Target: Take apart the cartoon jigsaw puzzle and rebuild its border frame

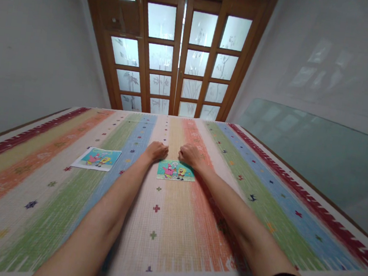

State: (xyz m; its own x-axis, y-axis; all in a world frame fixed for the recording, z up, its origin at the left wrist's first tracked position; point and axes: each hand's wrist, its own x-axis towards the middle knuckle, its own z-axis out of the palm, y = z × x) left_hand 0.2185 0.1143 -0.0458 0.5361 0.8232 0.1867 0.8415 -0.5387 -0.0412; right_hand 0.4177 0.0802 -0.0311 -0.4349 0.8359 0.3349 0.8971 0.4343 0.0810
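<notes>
Both fists — left hand, right hand — touch the puzzle.

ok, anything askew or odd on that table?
Nothing stands out. The cartoon puzzle lies flat and square on the striped cloth, with the left hand and right hand at its far edge. The picture sheet lies flat to the left, angled slightly.

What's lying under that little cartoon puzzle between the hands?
The cartoon puzzle lies flat on the striped tablecloth. Both hands, left and right, rest at its far edge. Anything beneath it is covered.
</notes>
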